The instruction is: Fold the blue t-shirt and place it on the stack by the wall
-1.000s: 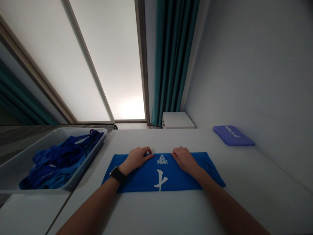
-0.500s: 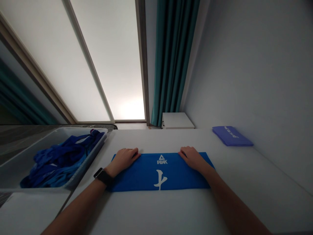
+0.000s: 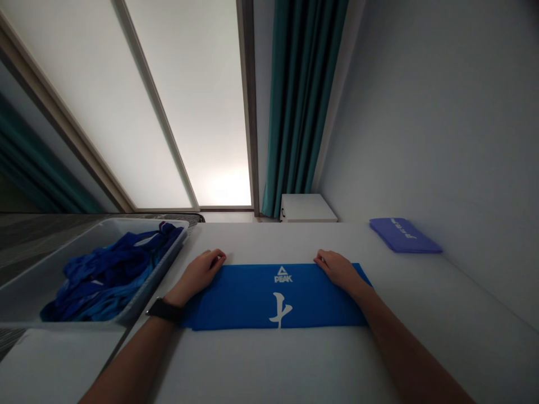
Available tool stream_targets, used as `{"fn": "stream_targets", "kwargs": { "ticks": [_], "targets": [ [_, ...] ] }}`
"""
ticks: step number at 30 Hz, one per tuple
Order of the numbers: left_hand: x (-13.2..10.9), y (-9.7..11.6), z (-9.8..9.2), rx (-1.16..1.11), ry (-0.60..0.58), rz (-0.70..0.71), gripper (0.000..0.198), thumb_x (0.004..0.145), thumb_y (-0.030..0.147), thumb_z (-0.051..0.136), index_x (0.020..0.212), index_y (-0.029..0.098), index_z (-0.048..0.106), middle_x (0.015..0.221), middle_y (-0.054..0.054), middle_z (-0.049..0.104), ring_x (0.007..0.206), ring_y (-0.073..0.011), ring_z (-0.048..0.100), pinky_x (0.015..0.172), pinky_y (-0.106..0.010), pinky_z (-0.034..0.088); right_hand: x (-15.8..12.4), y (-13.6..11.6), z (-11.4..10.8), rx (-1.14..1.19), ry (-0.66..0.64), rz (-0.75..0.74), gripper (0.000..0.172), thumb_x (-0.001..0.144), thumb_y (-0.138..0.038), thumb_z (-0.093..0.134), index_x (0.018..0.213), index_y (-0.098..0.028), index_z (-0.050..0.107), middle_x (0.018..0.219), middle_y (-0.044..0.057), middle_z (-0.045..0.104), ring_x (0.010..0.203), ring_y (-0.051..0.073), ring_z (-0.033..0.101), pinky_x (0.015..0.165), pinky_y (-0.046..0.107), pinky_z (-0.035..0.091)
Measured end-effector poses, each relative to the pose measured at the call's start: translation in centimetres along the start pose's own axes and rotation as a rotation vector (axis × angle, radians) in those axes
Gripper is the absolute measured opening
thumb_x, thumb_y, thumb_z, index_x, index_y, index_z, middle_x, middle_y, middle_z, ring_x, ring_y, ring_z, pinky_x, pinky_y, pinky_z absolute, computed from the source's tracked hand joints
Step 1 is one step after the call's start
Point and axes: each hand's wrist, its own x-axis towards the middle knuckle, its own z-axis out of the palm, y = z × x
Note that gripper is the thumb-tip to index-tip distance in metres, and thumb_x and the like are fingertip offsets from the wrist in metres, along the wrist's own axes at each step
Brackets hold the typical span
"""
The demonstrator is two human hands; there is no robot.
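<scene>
Left hand (image 3: 199, 272) and right hand (image 3: 337, 270) are both curled at the far edge of a folded blue cloth (image 3: 280, 287), can't tell if they're pinching it.

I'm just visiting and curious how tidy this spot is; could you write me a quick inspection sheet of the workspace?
Surface: white table, its right side against a pale wall.
Job's things: blue cloth printed PEAK, lying flat, layers slightly offset at the near left corner.
Clutter: folded purple cloth by the wall; tub of crumpled blue fabric at left.
Hands: left hand and right hand at the blue cloth's far edge, fingers curled; grip unclear.
Cables: nothing seen.
Surroundings: teal curtain, bright frosted panels.
</scene>
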Motion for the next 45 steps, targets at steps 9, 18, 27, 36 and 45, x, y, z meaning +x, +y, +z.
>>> {"fn": "stream_targets", "kwargs": {
  "ticks": [9, 18, 27, 36, 45],
  "targets": [
    [-0.6, -0.7, -2.3, -0.052, -0.155, -0.003, 0.04, 0.091, 0.051, 0.04, 0.091, 0.019, 0.063, 0.08, -0.005, 0.069, 0.074, -0.0215, 0.063, 0.066, -0.03, 0.045, 0.1, 0.5, 0.5, 0.055, 0.005, -0.022, 0.024, 0.098, -0.03, 0.039, 0.088, -0.019, 0.058, 0.081, 0.007, 0.067, 0.074, 0.019, 0.06, 0.068, 0.028, 0.038],
    [-0.6, -1.2, -2.0, -0.023, -0.201, -0.045, 0.032, 0.086, 0.047, 0.046, 0.085, 0.019, 0.061, 0.081, -0.007, 0.067, 0.073, -0.0231, 0.061, 0.066, -0.033, 0.046, 0.0, 0.4, 0.4, 0.099, 0.029, -0.037, 0.023, 0.097, -0.022, 0.038, 0.091, -0.02, 0.06, 0.09, 0.006, 0.067, 0.084, 0.019, 0.062, 0.075, 0.029, 0.042],
    [-0.3, -2.0, -1.4, -0.049, -0.166, 0.042, 0.033, 0.087, 0.044, 0.042, 0.085, 0.019, 0.063, 0.088, -0.01, 0.067, 0.079, -0.0248, 0.062, 0.076, -0.037, 0.048, 0.0, 2.7, 0.1, 0.183, 0.059, 0.023, 0.029, 0.096, -0.023, 0.035, 0.1, -0.02, 0.064, 0.097, 0.008, 0.071, 0.088, 0.02, 0.065, 0.081, 0.031, 0.043],
    [0.0, -1.7, -2.2, -0.069, -0.222, 0.002, 0.037, 0.081, 0.05, 0.045, 0.085, 0.019, 0.066, 0.086, -0.008, 0.068, 0.076, -0.0246, 0.063, 0.072, -0.034, 0.049, -2.2, 7.9, -2.6, 0.315, -0.016, 0.163, 0.03, 0.089, -0.03, 0.038, 0.085, -0.02, 0.066, 0.078, 0.004, 0.069, 0.074, 0.019, 0.061, 0.071, 0.029, 0.042],
    [0.1, -2.3, -1.8, -0.08, -0.217, 0.046, 0.039, 0.084, 0.052, 0.04, 0.085, 0.02, 0.062, 0.084, -0.007, 0.068, 0.076, -0.0239, 0.062, 0.072, -0.034, 0.049, -3.3, 5.9, -1.7, -0.016, -0.008, 0.119, 0.028, 0.097, -0.033, 0.039, 0.086, -0.019, 0.062, 0.089, 0.008, 0.07, 0.085, 0.021, 0.063, 0.076, 0.029, 0.037]
  ]
}}
